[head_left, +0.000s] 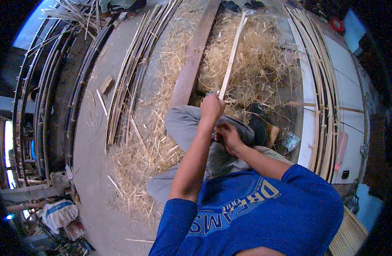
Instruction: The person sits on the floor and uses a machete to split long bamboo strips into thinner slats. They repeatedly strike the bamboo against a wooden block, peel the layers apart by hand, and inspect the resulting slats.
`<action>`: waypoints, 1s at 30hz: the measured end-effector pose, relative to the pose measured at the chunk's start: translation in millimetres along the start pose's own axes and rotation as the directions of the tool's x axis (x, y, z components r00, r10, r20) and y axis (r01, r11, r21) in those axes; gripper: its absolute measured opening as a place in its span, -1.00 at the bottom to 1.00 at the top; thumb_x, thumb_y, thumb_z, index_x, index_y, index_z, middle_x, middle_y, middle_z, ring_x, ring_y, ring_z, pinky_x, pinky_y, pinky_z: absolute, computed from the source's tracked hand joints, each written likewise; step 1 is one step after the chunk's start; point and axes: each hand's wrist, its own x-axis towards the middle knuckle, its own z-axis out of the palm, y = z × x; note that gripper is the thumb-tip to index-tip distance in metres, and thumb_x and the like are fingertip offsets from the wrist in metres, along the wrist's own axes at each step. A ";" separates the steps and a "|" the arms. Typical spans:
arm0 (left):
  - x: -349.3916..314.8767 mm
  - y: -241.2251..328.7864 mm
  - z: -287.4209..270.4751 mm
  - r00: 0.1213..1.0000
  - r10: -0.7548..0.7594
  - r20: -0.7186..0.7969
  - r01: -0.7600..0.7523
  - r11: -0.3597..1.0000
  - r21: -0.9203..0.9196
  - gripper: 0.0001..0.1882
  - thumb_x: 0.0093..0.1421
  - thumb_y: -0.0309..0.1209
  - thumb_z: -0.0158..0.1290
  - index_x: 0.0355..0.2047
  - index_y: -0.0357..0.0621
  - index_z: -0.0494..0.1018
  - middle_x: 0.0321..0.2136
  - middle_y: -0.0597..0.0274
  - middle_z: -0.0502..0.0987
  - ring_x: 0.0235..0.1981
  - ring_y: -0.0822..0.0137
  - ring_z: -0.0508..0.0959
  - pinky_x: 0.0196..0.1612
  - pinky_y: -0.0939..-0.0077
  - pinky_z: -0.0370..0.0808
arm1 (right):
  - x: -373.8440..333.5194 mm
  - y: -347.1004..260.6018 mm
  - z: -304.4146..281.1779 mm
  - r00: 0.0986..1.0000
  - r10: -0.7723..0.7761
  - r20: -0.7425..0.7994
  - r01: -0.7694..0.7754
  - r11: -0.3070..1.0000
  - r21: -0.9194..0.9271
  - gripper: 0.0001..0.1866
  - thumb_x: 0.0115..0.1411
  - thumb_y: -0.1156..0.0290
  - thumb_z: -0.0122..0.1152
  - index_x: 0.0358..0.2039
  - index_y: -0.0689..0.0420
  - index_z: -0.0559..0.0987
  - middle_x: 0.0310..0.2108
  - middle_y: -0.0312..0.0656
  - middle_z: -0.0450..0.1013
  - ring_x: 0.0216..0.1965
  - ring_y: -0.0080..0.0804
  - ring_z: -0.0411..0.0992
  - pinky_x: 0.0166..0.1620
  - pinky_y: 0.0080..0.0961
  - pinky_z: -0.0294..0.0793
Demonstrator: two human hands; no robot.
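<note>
A long pale bamboo strip (232,59) slants away from me over the shavings, its near end at my left hand (213,106). That hand is closed round the strip's near end, in front of my bent knee. Closer to my body, my right hand (228,135) is held over my lap with its fingers curled. Whatever lies inside the right hand is hidden; a small dark bit shows beside its fingers. Past the left hand, a wooden plank (193,59) runs away from my leg.
Curly shavings (260,55) heap up ahead and spread left. Bundled strips lie left (136,68) and right (321,94), the latter on white panels. Dark poles (87,81) line the far left. A wood block (107,84) and a clear plastic bag (291,141) lie on the floor.
</note>
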 end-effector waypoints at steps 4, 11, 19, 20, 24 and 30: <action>-2.2 -10.7 -3.9 0.997 -0.010 0.077 0.020 0.991 -0.135 -0.68 -0.06 -0.19 0.22 -0.48 -0.23 0.56 -0.44 -0.09 0.58 -0.36 -0.05 0.59 -0.22 0.17 0.51 | -4.3 -5.2 5.7 0.997 -0.027 0.071 0.035 0.993 -0.110 -0.89 0.18 0.43 0.19 -0.34 0.16 0.45 -0.46 -0.26 0.41 -0.50 -0.48 0.37 -0.40 -0.50 0.42; 1.3 -16.5 -16.4 0.993 0.023 0.116 -0.008 0.992 -0.127 -0.59 -0.04 -0.18 0.24 -0.37 -0.31 0.48 -0.40 -0.13 0.57 -0.31 -0.04 0.58 -0.23 0.21 0.50 | -1.0 2.9 2.1 0.998 -0.045 0.035 0.050 0.985 -0.168 -0.89 0.18 0.46 0.16 -0.29 0.18 0.47 -0.41 -0.24 0.44 -0.47 -0.47 0.41 -0.37 -0.53 0.43; 4.0 -25.4 -29.5 0.980 0.030 0.194 0.014 0.975 -0.220 -0.71 0.19 -0.28 0.07 -0.26 -0.30 0.48 -0.40 -0.03 0.58 -0.35 0.13 0.59 -0.25 0.29 0.49 | 0.1 2.7 0.7 0.998 -0.046 0.031 0.050 0.988 -0.149 -0.83 0.15 0.45 0.21 -0.27 0.19 0.46 -0.40 -0.21 0.46 -0.46 -0.46 0.43 -0.35 -0.52 0.47; 1.4 -27.2 -30.5 0.981 0.051 0.185 0.008 0.952 -0.307 -0.73 0.22 -0.29 0.05 -0.26 -0.30 0.47 -0.40 0.02 0.58 -0.36 0.17 0.59 -0.26 0.31 0.49 | -1.2 0.8 1.7 0.998 -0.054 0.039 0.059 0.983 -0.172 -0.83 0.16 0.45 0.21 -0.27 0.20 0.45 -0.39 -0.21 0.45 -0.45 -0.45 0.44 -0.35 -0.52 0.48; -6.2 -23.3 -43.4 0.958 0.080 0.275 0.050 0.898 -0.437 -0.77 0.29 -0.32 -0.03 -0.26 -0.27 0.46 -0.41 0.17 0.57 -0.37 0.35 0.54 -0.29 0.41 0.48 | -7.4 -1.3 5.1 0.992 -0.122 0.043 0.129 0.960 -0.248 -0.84 0.17 0.48 0.19 -0.25 0.20 0.45 -0.42 -0.23 0.45 -0.44 -0.47 0.44 -0.34 -0.53 0.49; -15.8 -23.4 -51.2 0.879 0.117 0.463 0.302 0.614 -0.729 -0.79 0.32 -0.23 -0.03 -0.23 -0.11 0.39 -0.36 0.28 0.57 -0.39 0.47 0.50 -0.35 0.49 0.48 | -10.3 -1.7 8.8 0.970 -0.222 0.098 0.240 0.935 -0.261 -0.88 0.17 0.54 0.17 -0.26 0.20 0.47 -0.42 -0.24 0.47 -0.42 -0.48 0.46 -0.32 -0.53 0.50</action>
